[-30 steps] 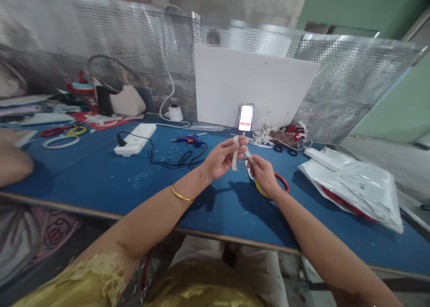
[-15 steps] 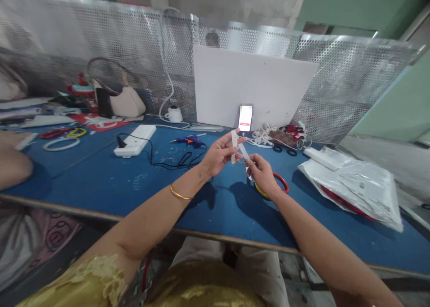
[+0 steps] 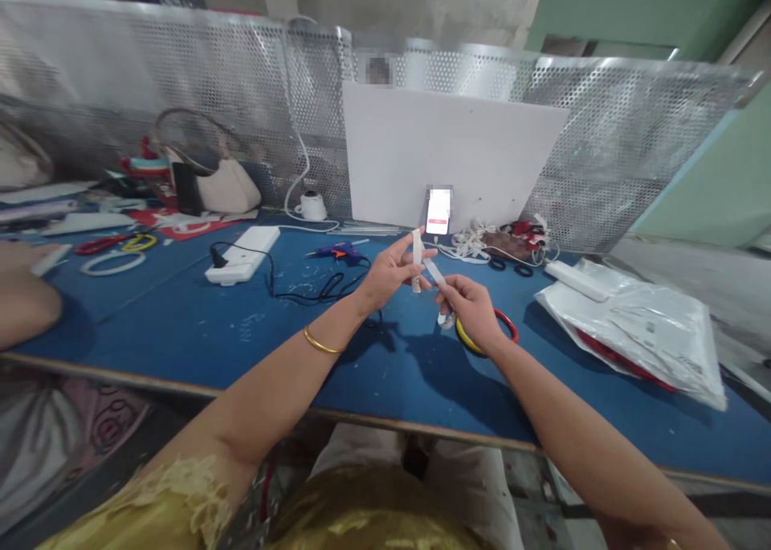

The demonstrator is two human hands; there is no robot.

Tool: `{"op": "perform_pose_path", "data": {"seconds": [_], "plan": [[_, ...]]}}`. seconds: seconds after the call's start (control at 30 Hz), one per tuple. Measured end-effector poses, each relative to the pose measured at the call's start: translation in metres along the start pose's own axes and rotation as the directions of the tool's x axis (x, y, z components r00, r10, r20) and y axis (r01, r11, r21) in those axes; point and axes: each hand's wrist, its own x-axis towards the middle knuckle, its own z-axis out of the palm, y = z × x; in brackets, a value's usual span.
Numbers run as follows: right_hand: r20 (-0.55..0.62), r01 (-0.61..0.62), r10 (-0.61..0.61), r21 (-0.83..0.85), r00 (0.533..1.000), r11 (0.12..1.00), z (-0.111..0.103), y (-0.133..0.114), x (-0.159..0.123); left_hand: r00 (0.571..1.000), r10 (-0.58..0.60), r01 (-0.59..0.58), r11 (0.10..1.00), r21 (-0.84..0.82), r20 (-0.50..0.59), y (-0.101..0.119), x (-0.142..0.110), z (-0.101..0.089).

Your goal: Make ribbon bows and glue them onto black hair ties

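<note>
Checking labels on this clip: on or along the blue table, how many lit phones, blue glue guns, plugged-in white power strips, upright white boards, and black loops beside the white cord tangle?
Lit phone: 1
Blue glue gun: 1
White power strip: 1
Upright white board: 1
Black loops: 2
Total: 6

Pretty sure this is some kind of craft workshop. You've got a long, scuffed blue worktable (image 3: pixel 289 373) running under both hands, a corded glue gun (image 3: pixel 340 251) just beyond the left hand (image 3: pixel 389 279), and a power strip (image 3: pixel 246 254) further left. Past the right hand (image 3: pixel 473 307) there's a messy pile of white cords (image 3: pixel 473 242), and behind everything, perforated metal sheeting (image 3: pixel 232 84) and a rough, bare wall (image 3: pixel 415 8).
</note>
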Motion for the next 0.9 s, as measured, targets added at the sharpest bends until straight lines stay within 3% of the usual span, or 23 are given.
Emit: {"op": "perform_pose_path", "data": {"seconds": [0.13,0.3,0.5,0.63,0.8,0.9], "plan": [[0.008,0.017,-0.018,0.106,1.000,0.994,-0.001,-0.008,0.000,0.999,-0.018,0.013,0.989,0.149,0.036,-0.012,0.003,-0.005],[0.117,0.030,-0.056,0.207,0.992,0.978,-0.012,-0.018,0.000,0.991,-0.072,0.035,0.956,0.291,0.116,-0.026,0.002,-0.003],[0.178,-0.013,-0.055,0.362,0.982,0.932,-0.022,-0.027,0.001,0.967,-0.105,0.017,0.937,0.348,0.234,-0.026,-0.003,0.002],[0.101,0.016,-0.052,0.327,0.994,0.945,-0.024,-0.028,0.003,0.925,-0.180,0.027,0.911,0.412,0.336,-0.022,-0.007,0.006],[-0.151,0.078,-0.046,0.214,0.988,0.974,-0.029,-0.024,0.008,0.852,-0.296,0.117,0.912,0.394,0.432,-0.018,-0.013,0.012],[-0.207,0.112,-0.079,0.153,0.975,0.982,-0.033,-0.022,0.010,0.791,-0.361,0.168,0.905,0.392,0.494,-0.013,-0.017,0.016]]}}
